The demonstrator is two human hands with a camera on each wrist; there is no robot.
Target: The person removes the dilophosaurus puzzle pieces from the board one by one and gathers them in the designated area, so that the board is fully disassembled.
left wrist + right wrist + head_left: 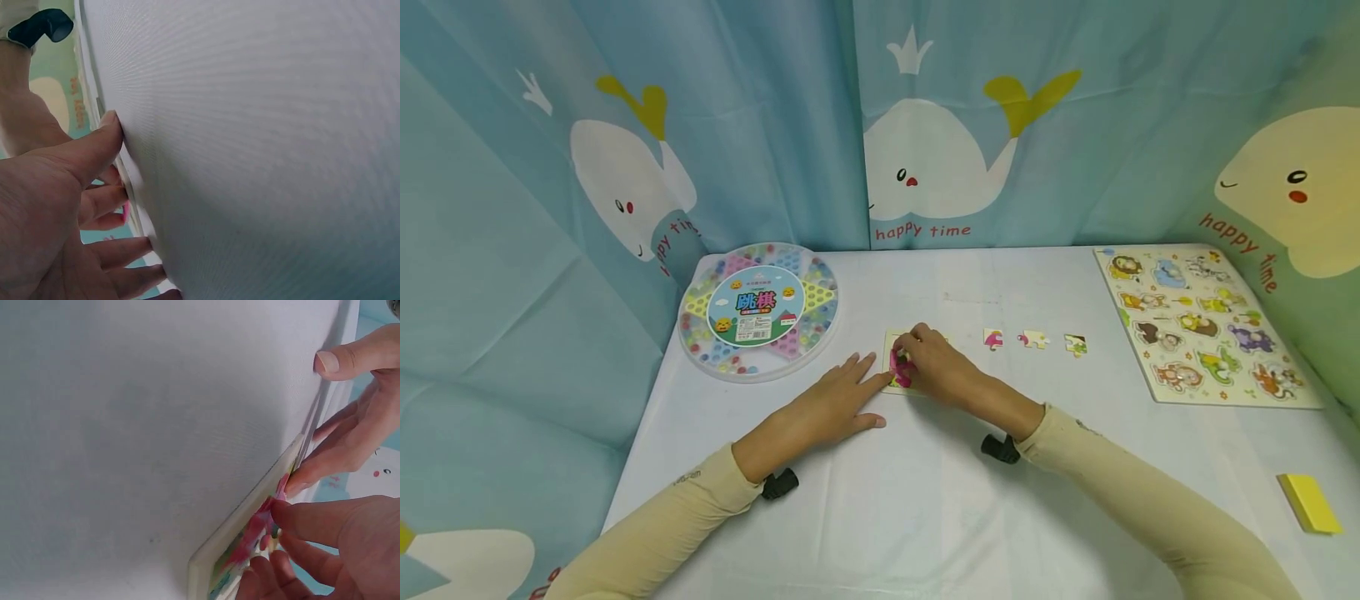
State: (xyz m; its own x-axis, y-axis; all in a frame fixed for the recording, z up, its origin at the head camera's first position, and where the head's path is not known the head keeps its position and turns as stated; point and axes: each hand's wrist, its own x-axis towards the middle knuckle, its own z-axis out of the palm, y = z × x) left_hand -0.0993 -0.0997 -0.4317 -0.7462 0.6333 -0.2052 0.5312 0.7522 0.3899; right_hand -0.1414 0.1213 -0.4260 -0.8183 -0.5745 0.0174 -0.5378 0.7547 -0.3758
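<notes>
A small jigsaw board (894,340) with a pale frame and a pink picture lies mid-table, partly covered by both hands. My right hand (943,367) is over it, thumb and fingers pinching a small puzzle piece (275,531) against the picture; the fingers hide most of that piece. From the left, my left hand (835,404) reaches flat with fingers spread, its index fingertip touching the board's left edge. To the right of the board lie three loose pieces: a pink one (992,338), a pale one (1034,340) and a dark green one (1076,344).
A round Chinese checkers box (820,327) stands at the back left. At the back right lies a wooden animal knob puzzle (1163,354). A yellow block (1309,503) is near the right edge. A blue whale-print curtain (775,167) hangs behind the table.
</notes>
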